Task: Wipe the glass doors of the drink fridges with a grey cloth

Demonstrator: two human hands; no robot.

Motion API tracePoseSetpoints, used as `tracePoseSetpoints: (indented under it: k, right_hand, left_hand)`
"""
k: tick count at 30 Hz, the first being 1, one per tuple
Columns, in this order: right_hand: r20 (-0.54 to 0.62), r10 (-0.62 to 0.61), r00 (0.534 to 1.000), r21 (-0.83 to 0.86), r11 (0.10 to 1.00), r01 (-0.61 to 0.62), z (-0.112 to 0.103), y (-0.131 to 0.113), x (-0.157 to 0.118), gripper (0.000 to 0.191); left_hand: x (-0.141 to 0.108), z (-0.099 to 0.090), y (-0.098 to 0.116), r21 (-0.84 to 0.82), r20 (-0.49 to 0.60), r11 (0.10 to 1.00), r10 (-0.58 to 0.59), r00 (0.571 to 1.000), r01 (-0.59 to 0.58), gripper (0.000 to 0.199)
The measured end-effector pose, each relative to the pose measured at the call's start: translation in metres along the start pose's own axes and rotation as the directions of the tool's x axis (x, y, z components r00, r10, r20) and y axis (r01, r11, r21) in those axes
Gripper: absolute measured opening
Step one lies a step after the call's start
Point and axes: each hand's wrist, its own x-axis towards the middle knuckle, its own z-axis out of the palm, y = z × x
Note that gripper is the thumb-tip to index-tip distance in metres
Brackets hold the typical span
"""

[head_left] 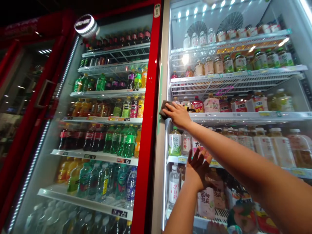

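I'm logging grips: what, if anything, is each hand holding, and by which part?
The right hand holds a dark pad, fingers across its face, at the door frame. The left hand appears empty.

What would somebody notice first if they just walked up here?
Probably the bright red frame in the middle of the picture, with shiny green bottles on a shelf to its left. Next, perhaps the person's right grip, holding a dark pad at the pale door edge beside the red. Lower down, the left grip is spread open in front of more drinks.
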Motion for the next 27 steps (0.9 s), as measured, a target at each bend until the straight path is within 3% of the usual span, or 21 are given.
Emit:
tracePoseSetpoints:
  k: [2,4,5,7,9,11,12,14,16,17,18,20,21,23,24,25,27]
  right_hand:
    - [0.075,-0.172,0.982,-0.006,0.985,0.173,-0.001,-0.001,-0.005,0.053]
    - [0.115,-0.227,0.967,-0.01,0.973,0.23,-0.007,0.015,-0.009,0.054]
    - [0.103,-0.17,0.98,-0.019,0.985,0.172,-0.012,0.029,-0.01,0.056]
    - [0.024,0.07,0.997,-0.033,0.997,-0.069,-0.02,0.058,-0.016,0.06]
    - [-0.065,0.292,0.954,-0.011,0.956,-0.293,-0.025,0.075,-0.026,0.062]
    - [-0.1,0.364,0.926,0.007,0.931,-0.365,-0.023,0.069,-0.039,0.061]
    - [-0.092,0.337,0.937,0.008,0.941,-0.338,-0.02,0.058,-0.044,0.059]
    - [0.004,0.101,0.995,0.015,0.995,-0.101,-0.014,0.033,-0.05,0.056]
    - [0.088,-0.133,0.987,0.049,0.99,0.129,-0.011,0.018,-0.05,0.055]
    - [0.096,-0.15,0.984,0.051,0.988,0.146,-0.011,0.019,-0.049,0.056]
    - [0.081,-0.118,0.99,0.046,0.992,0.115,-0.013,0.026,-0.05,0.057]
    - [-0.009,0.099,0.995,0.019,0.995,-0.098,-0.02,0.052,-0.059,0.061]
    - [-0.071,0.244,0.967,0.012,0.97,-0.244,-0.023,0.066,-0.067,0.063]
    - [-0.17,0.485,0.858,0.004,0.871,-0.492,-0.028,0.088,-0.089,0.065]
    - [-0.184,0.538,0.822,-0.005,0.836,-0.549,-0.029,0.092,-0.1,0.067]
    - [-0.177,0.545,0.819,-0.019,0.831,-0.557,-0.029,0.092,-0.109,0.067]
    - [-0.11,0.441,0.891,-0.043,0.893,-0.447,-0.029,0.087,-0.119,0.067]
  left_hand:
    - [0.001,0.004,-0.002,-0.008,-0.016,1.0,0.004,1.0,-0.004,0.121]
    - [0.001,0.009,-0.003,-0.008,-0.04,1.0,0.008,0.999,-0.008,0.126]
    - [0.001,0.011,-0.004,-0.004,-0.051,1.0,0.006,0.999,-0.006,0.129]
    - [0.001,0.013,-0.004,0.003,-0.068,1.0,0.001,0.998,-0.001,0.135]
    - [0.001,0.013,-0.004,-0.002,-0.08,1.0,0.002,0.997,-0.002,0.134]
    - [0.001,0.012,-0.003,-0.01,-0.088,1.0,0.004,0.996,-0.005,0.132]
    - [0.002,0.012,-0.004,-0.012,-0.09,1.0,0.003,0.996,-0.004,0.132]
    - [0.003,0.013,-0.005,-0.011,-0.082,1.0,-0.004,0.997,0.004,0.134]
    - [0.006,0.016,-0.007,-0.004,-0.064,1.0,-0.02,0.998,0.02,0.139]
    - [0.007,0.018,-0.008,0.004,-0.059,1.0,-0.027,0.998,0.028,0.14]
    - [0.007,0.019,-0.009,0.014,-0.06,0.999,-0.031,0.998,0.032,0.141]
    - [0.007,0.021,-0.011,0.037,-0.079,0.999,-0.022,0.997,0.025,0.142]
    - [0.007,0.021,-0.011,0.047,-0.093,0.999,-0.014,0.996,0.018,0.141]
    - [0.007,0.019,-0.01,0.062,-0.105,0.998,-0.007,0.994,0.014,0.141]
    - [0.007,0.018,-0.009,0.07,-0.102,0.997,-0.012,0.995,0.019,0.142]
    - [0.007,0.016,-0.008,0.08,-0.095,0.996,-0.017,0.995,0.025,0.143]
    - [0.008,0.011,-0.006,0.106,-0.08,0.994,-0.028,0.996,0.036,0.144]
